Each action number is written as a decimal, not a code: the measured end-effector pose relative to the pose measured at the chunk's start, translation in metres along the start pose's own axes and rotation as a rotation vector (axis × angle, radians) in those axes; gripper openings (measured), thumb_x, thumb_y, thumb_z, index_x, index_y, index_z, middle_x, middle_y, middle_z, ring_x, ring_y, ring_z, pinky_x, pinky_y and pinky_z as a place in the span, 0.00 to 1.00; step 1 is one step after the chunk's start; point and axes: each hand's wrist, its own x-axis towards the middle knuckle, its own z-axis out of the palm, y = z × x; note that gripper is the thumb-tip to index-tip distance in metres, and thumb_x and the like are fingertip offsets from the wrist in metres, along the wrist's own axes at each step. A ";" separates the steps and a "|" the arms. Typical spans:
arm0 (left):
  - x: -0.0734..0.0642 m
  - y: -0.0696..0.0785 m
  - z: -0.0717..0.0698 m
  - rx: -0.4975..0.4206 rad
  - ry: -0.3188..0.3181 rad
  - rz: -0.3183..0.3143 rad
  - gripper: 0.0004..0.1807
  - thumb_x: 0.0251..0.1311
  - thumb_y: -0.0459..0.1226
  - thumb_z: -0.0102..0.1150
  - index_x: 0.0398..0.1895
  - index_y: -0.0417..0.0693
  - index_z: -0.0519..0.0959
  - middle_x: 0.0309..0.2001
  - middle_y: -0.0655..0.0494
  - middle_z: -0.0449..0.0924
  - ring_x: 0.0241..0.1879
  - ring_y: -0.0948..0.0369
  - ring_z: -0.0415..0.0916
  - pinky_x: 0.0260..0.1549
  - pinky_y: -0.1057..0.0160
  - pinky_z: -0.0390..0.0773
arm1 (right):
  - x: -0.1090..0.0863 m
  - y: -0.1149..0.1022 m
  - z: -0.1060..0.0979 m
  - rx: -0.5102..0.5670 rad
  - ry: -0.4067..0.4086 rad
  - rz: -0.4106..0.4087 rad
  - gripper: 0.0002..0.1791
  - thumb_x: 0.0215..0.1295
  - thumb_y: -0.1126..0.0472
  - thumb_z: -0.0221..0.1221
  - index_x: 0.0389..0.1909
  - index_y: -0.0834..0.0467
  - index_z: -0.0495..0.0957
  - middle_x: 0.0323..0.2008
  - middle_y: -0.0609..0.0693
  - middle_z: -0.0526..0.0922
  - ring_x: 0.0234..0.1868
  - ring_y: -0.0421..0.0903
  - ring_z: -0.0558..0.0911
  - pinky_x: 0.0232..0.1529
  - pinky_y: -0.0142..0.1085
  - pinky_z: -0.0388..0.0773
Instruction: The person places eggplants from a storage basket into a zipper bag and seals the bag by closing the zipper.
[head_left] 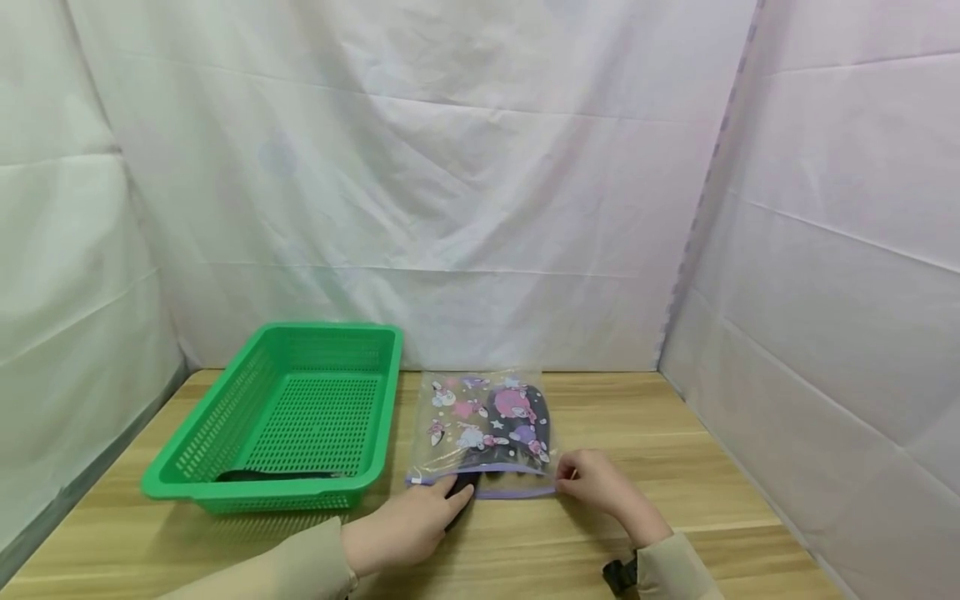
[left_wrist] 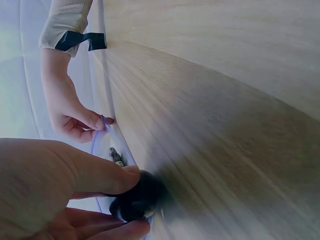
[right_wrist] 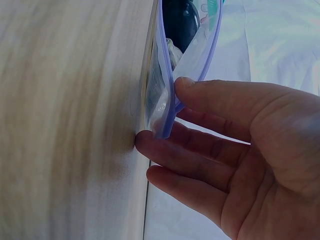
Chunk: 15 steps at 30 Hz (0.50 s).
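A clear zip bag (head_left: 480, 417) with purple edging and pink, white and purple cartoon prints lies flat on the table, its mouth towards me and parted. Dark objects (head_left: 538, 412) show through the plastic. Between the thumb and fingers of my left hand (head_left: 408, 525) is a thick, rounded black handle (head_left: 462, 492) that runs into the mouth of the bag; its far part is hidden by the prints. My right hand (head_left: 596, 483) pinches the right corner of the purple rim (right_wrist: 172, 100) between thumb and fingers, with a fingertip touching the table.
Left of the bag stands a green plastic basket (head_left: 393, 392) with slotted walls. A slim black item (head_left: 277, 475) lies inside near its front wall. White cloth (head_left: 465, 192) hangs behind the wooden table (head_left: 637, 408) and along both sides.
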 end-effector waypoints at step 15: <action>0.019 0.019 0.006 0.064 -0.079 -0.108 0.34 0.60 0.32 0.60 0.70 0.40 0.64 0.63 0.31 0.66 0.58 0.45 0.72 0.52 0.53 0.76 | 0.000 0.001 0.001 -0.006 -0.003 0.022 0.10 0.56 0.65 0.67 0.21 0.50 0.77 0.23 0.38 0.76 0.24 0.35 0.71 0.26 0.32 0.71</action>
